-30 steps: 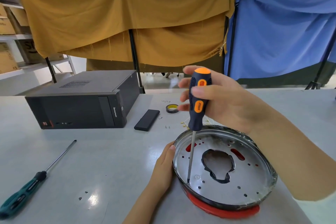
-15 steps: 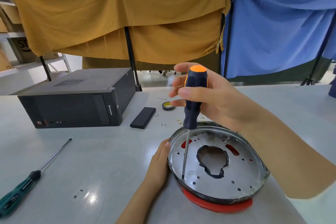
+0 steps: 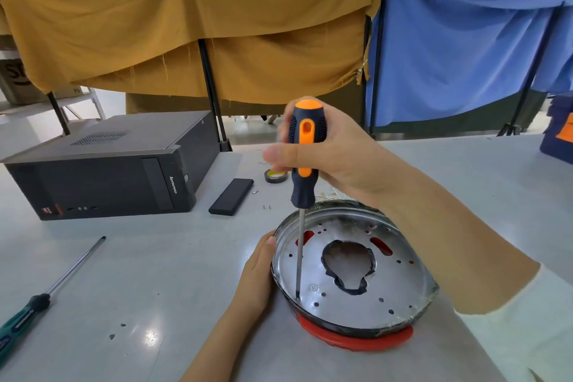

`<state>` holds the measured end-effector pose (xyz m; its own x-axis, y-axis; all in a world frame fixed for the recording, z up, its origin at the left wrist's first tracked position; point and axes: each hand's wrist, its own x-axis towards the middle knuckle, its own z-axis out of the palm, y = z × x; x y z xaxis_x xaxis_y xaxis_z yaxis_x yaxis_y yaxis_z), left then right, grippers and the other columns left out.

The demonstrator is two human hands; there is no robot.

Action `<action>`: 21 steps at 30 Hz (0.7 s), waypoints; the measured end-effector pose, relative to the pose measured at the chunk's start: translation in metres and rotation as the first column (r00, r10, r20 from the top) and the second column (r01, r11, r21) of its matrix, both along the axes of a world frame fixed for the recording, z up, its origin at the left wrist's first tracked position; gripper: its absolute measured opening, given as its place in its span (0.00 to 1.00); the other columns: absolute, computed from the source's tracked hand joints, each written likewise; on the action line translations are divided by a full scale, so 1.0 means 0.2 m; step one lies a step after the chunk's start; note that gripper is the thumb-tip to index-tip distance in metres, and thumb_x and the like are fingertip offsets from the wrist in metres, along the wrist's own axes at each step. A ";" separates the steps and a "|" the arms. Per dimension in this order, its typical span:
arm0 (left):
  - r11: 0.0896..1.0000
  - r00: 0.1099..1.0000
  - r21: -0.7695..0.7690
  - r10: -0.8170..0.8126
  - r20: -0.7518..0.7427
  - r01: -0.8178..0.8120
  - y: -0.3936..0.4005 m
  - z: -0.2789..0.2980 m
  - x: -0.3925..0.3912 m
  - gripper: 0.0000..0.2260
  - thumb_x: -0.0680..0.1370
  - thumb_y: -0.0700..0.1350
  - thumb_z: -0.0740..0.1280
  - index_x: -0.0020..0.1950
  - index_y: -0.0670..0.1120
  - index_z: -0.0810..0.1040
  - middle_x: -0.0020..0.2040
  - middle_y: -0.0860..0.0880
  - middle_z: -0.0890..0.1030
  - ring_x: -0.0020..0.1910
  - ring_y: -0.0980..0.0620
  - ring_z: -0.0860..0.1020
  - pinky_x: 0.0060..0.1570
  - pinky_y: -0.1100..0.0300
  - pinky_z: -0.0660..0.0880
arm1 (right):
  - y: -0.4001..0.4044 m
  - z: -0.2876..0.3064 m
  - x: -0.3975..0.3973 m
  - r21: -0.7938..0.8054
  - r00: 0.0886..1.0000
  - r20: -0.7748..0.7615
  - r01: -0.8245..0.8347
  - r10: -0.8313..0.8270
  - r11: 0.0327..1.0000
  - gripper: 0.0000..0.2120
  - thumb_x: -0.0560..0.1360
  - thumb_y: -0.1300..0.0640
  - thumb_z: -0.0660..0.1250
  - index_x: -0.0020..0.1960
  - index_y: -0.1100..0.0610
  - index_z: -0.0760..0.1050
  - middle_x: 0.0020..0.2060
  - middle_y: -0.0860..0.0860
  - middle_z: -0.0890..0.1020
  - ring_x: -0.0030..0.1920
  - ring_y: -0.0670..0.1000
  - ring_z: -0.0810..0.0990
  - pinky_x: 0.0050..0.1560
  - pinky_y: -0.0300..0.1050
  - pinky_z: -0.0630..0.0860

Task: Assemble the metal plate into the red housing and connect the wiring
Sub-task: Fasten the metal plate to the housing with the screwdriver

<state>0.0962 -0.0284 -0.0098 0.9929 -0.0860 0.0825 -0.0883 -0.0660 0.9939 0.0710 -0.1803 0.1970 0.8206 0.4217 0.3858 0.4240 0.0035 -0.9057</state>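
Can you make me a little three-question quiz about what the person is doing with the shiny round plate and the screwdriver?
1. True or false: the orange and black screwdriver lies flat on the table.
2. Which hand steadies the rim of the metal plate? A) left hand B) right hand C) neither
3. Fill in: the plate sits in a housing coloured ____.

Key
1. False. The right hand grips it upright, with the tip down on the plate near its left edge.
2. A. The left hand rests against the plate's left rim.
3. Red. It shows under the plate's near edge and through its slots.
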 end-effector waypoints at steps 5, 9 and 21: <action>1.000 1.000 0.000 0.000 -0.002 0.000 0.00 0.00 0.00 0.20 0.78 0.61 0.54 0.61 0.57 0.79 0.59 0.56 0.82 0.62 0.53 0.78 0.65 0.50 0.72 | -0.07 -0.01 -0.02 0.124 0.894 -0.059 -0.435 0.445 0.892 0.21 0.74 0.68 0.61 0.66 0.57 0.69 0.55 0.53 0.79 0.55 0.55 0.80 0.62 0.57 0.73; 0.999 1.000 -0.024 -0.030 -0.006 0.030 0.00 0.00 0.01 0.21 0.80 0.60 0.54 0.64 0.53 0.78 0.61 0.52 0.81 0.63 0.51 0.78 0.67 0.44 0.70 | -0.06 -0.01 0.00 0.020 0.985 0.021 -0.172 0.172 0.985 0.15 0.72 0.62 0.70 0.58 0.59 0.74 0.48 0.53 0.83 0.48 0.58 0.83 0.56 0.57 0.78; 0.999 0.999 -0.029 -0.030 -0.022 0.029 0.00 0.00 0.01 0.22 0.79 0.62 0.54 0.64 0.53 0.78 0.61 0.52 0.82 0.63 0.50 0.78 0.67 0.44 0.70 | -0.06 -0.02 0.01 0.077 0.902 -0.064 -0.422 0.427 0.903 0.17 0.75 0.64 0.62 0.64 0.57 0.71 0.52 0.52 0.82 0.54 0.57 0.81 0.54 0.49 0.76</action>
